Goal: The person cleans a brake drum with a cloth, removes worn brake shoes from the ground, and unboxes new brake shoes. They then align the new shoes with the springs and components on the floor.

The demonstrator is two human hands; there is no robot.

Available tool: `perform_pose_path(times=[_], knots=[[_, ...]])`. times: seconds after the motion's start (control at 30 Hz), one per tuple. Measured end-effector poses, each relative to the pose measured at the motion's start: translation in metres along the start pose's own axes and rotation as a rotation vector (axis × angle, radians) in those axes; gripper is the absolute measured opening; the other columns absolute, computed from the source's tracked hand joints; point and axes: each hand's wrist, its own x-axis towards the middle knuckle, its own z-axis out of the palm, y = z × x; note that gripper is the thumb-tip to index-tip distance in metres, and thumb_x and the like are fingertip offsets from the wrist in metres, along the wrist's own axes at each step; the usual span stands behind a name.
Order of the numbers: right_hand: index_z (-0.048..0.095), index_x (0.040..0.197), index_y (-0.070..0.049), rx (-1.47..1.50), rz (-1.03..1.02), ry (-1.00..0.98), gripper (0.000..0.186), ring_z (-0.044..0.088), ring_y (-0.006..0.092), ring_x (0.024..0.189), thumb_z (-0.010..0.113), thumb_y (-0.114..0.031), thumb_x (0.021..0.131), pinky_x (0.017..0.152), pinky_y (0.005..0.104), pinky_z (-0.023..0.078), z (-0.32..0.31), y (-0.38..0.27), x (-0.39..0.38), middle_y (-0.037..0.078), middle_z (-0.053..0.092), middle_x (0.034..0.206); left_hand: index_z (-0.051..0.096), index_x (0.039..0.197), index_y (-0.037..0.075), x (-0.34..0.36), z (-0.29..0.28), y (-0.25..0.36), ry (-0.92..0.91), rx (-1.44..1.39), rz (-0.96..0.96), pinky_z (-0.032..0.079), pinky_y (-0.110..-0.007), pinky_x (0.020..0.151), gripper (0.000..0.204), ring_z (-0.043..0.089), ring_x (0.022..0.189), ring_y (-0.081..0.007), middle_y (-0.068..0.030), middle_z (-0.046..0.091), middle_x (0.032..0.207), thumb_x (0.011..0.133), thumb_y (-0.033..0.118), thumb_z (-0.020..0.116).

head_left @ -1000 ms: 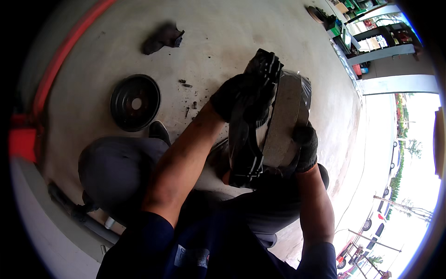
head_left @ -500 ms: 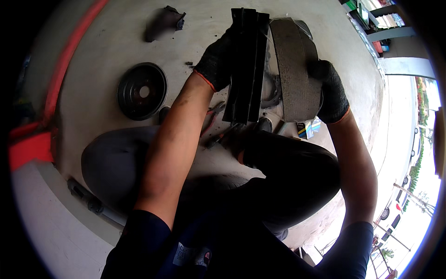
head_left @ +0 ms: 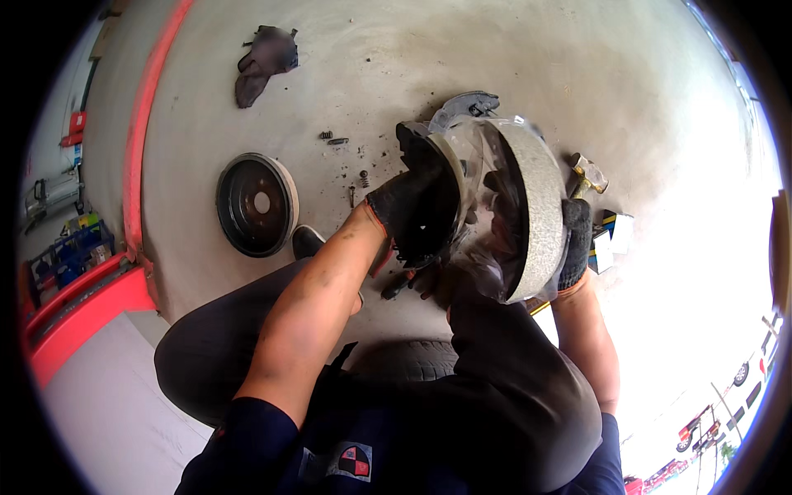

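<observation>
Both my hands wear black work gloves with orange cuffs. My left hand (head_left: 402, 202) grips a dark, curved brake shoe (head_left: 442, 216), its black inner side facing me. Held by its outer side in my right hand (head_left: 577, 239) is another brake shoe (head_left: 542, 206) with a speckled grey lining. Clear plastic wrap (head_left: 487, 268) hangs around this one and reaches across to the dark shoe. The two shoes are side by side above the floor, in front of my knees. Most of the fingers of each hand are hidden behind the shoes.
A brake drum (head_left: 285, 194) stands to the left. Springs (head_left: 364, 178) and debris lie before me, with a grey curved part (head_left: 469, 106) beyond. A hammer (head_left: 589, 175) and small boxes (head_left: 605, 247) are right, a dark cloth (head_left: 268, 62) far left, a red beam (head_left: 139, 124) left.
Both shoes have come lower in view and turned; the left one now shows its curved inner side. The grey curved part and the hammer have come into sight as the view shifted.
</observation>
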Motion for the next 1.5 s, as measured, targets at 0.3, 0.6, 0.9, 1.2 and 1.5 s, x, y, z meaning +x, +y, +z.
perform_pose_path(times=[0.3, 0.6, 0.9, 1.2, 1.5], knots=[[0.034, 0.149, 0.004, -0.107, -0.207, 0.347, 0.092, 0.063, 0.0258, 0.09, 0.063, -0.05, 0.081, 0.074, 0.0357, 0.053, -0.087, -0.032, -0.071, 0.016, 0.063, 0.116, 0.062, 0.123, 0.012, -0.002, 0.082, -0.032, -0.247, 3.456, 0.244, 0.054, -0.056, 0.085, 0.09, 0.067, 0.092, -0.0392, -0.0131, 0.069, 0.101, 0.081, 0.088, 0.039], [0.054, 0.127, 0.001, -0.903, -0.637, 0.716, 0.04, 0.063, 0.0186, 0.097, 0.059, -0.02, 0.093, 0.085, 0.0335, 0.052, -0.109, -0.125, -0.026, 0.011, 0.064, 0.11, 0.048, 0.141, 0.008, -0.012, 0.139, -0.081, -0.198, 3.758, 0.498, 0.053, -0.049, 0.092, 0.083, 0.067, 0.1, -0.0348, -0.0197, 0.068, 0.113, 0.088, 0.072, 0.054], [0.05, 0.135, 0.001, -1.827, -0.172, 0.898, 0.072, 0.058, 0.0372, 0.124, 0.064, -0.045, 0.082, 0.104, 0.0419, 0.045, -0.133, -0.164, 0.182, 0.024, 0.063, 0.128, 0.057, 0.129, 0.009, 0.003, 0.086, -0.028, 0.175, 3.586, -0.112, 0.053, -0.05, 0.093, 0.062, 0.066, 0.102, -0.0321, -0.0131, 0.066, 0.116, 0.092, 0.059, 0.06], [0.054, 0.133, -0.006, -2.206, -0.663, 0.865, 0.06, 0.058, 0.0393, 0.117, 0.066, -0.042, 0.087, 0.1, 0.0476, 0.046, -0.138, -0.121, 0.161, 0.021, 0.059, 0.129, 0.046, 0.146, 0.01, 0.019, 0.076, -0.014, 0.143, 3.942, -0.105, 0.045, -0.04, 0.105, 0.059, 0.056, 0.125, -0.024, -0.0091, 0.057, 0.139, 0.098, 0.042, 0.057], [0.046, 0.143, 0.003, -0.326, 0.046, 0.191, 0.056, 0.054, 0.018, 0.123, 0.06, -0.031, 0.1, 0.107, 0.0326, 0.041, -0.088, 0.061, 0.021, 0.011, 0.058, 0.135, 0.049, 0.141, 0.002, 0.021, 0.03, 0.024, 0.253, 4.011, -0.266, 0.047, -0.038, 0.102, 0.062, 0.057, 0.119, -0.0214, -0.0117, 0.059, 0.131, 0.089, 0.028, 0.068]])
